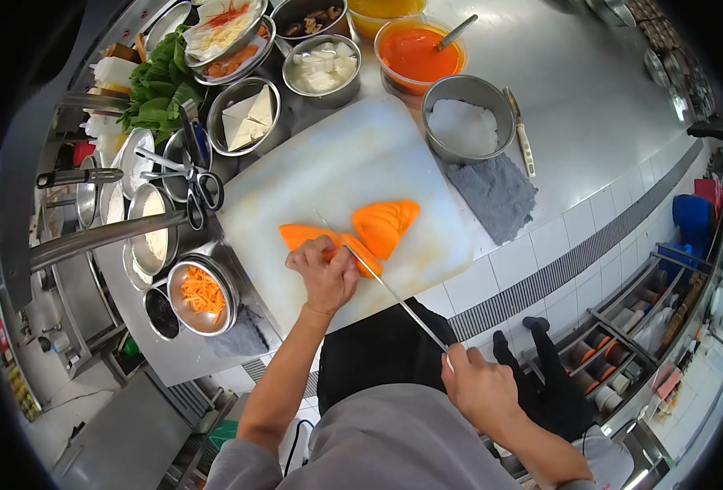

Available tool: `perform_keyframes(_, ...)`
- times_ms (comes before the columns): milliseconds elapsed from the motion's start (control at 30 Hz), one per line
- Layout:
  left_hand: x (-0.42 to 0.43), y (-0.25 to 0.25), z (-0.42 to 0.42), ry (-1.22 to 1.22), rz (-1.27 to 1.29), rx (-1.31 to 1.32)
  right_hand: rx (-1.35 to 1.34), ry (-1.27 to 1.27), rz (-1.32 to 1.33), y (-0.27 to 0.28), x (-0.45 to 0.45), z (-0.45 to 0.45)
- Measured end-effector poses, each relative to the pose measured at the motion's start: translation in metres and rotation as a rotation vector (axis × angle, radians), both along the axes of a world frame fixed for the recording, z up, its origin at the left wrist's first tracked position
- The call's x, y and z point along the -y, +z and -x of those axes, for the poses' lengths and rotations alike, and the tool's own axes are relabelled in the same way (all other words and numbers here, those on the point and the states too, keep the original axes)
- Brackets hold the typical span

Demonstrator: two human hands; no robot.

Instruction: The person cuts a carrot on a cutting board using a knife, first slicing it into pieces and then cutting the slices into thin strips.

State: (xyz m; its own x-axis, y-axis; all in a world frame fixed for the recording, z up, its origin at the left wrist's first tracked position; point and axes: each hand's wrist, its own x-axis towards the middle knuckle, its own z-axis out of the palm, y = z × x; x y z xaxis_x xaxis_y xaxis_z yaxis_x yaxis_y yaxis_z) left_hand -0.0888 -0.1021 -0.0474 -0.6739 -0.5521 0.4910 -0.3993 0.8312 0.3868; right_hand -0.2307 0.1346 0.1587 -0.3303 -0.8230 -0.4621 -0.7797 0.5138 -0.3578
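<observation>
A white cutting board point(296, 180) lies on the steel counter with orange carrot pieces on it. My left hand point(326, 272) presses on a carrot piece point(296, 235) near the board's front, its fingers bent. A knife point(402, 302) is held by its handle in my right hand point(480, 384), and its long blade runs up and left beside my left fingers, across the carrot. Sliced carrot point(384, 226) rests in an overlapping stack to the right of the blade.
Behind the board stand bowls of tofu point(249, 118), white cubes point(323, 69) and orange sauce point(415, 53). A steel pot point(469, 118) and grey cloth point(495, 196) are at right; scissors point(194, 175) and shredded carrot point(203, 291) at left. Another person's legs point(549, 367) show lower right.
</observation>
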Motion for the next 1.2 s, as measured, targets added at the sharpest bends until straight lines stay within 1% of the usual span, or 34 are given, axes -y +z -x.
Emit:
perform_keyframes(167, 0.001, 0.0, 0.0, 0.007, -0.016, -0.005, -0.03, 0.033, -0.041, 0.017, -0.005, 0.005)
perform_keyframes(333, 0.001, 0.002, 0.002, 0.005, -0.014, -0.003, -0.031, 0.065, -0.054, 0.015, 0.002, 0.006)
perform_keyframes(400, 0.001, 0.003, 0.002, -0.004, 0.003, -0.005, 0.026, 0.04, -0.078, 0.009, 0.011, 0.007)
perform_keyframes(667, -0.001, -0.006, -0.001, 0.02, -0.027, 0.023, 0.034, 0.068, -0.006, -0.034, 0.047, 0.009)
perform_keyframes(933, -0.001, -0.001, 0.003, 0.016, -0.028, 0.005, 0.039, 0.047, -0.005, -0.037, 0.055, 0.007)
perform_keyframes(1100, 0.001, 0.002, 0.005, 0.011, -0.018, -0.002, -0.055, 0.044, 0.062, -0.073, 0.078, -0.001)
perform_keyframes(1200, -0.002, 0.001, 0.004, 0.021, -0.017, 0.003, -0.051, 0.028, 0.104, -0.091, 0.085, -0.003)
